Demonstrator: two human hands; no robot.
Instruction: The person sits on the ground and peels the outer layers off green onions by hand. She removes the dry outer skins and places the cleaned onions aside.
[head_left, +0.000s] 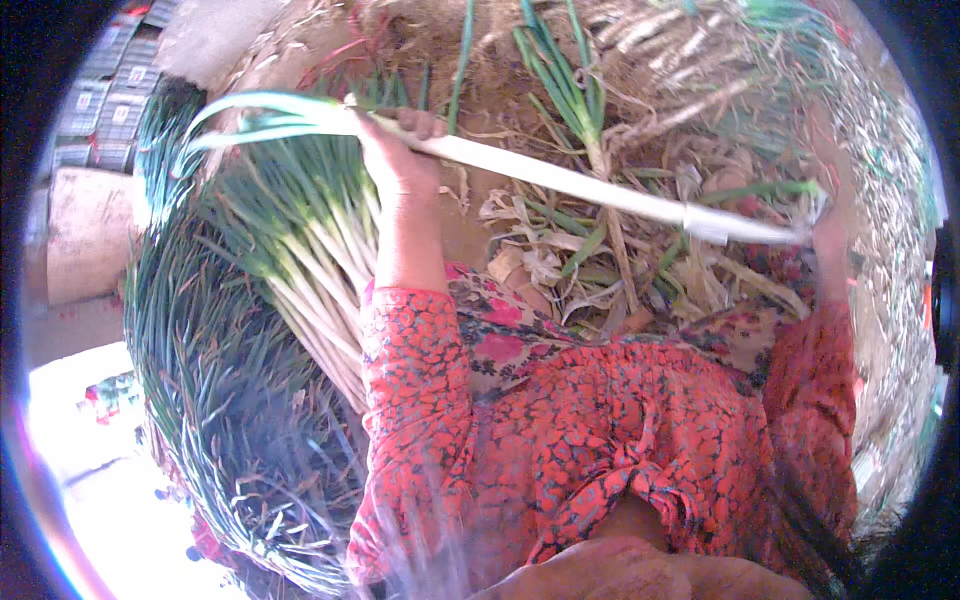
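A long white-stemmed green onion (555, 172) stretches across the view in front of me, its green leaves at the left. My left hand (401, 142) is closed around it near where the leaves begin. At the other end, my right hand (829, 225) is blurred beside the stem's tip and a short green leaf piece; its grip is not clear. Beside my left forearm lies a bundle of cleaned green onions (322, 277) with pale stems. An untrimmed green onion (581, 105) with dry outer skin lies beyond the held stem.
Peeled skins and leaf scraps (570, 262) lie on the ground before my lap. A large heap of green onions (217, 360) curves along the left. More unpeeled stalks (667, 45) lie at the top right. Stacked crates (112, 105) and a cardboard box (86, 232) stand at the far left.
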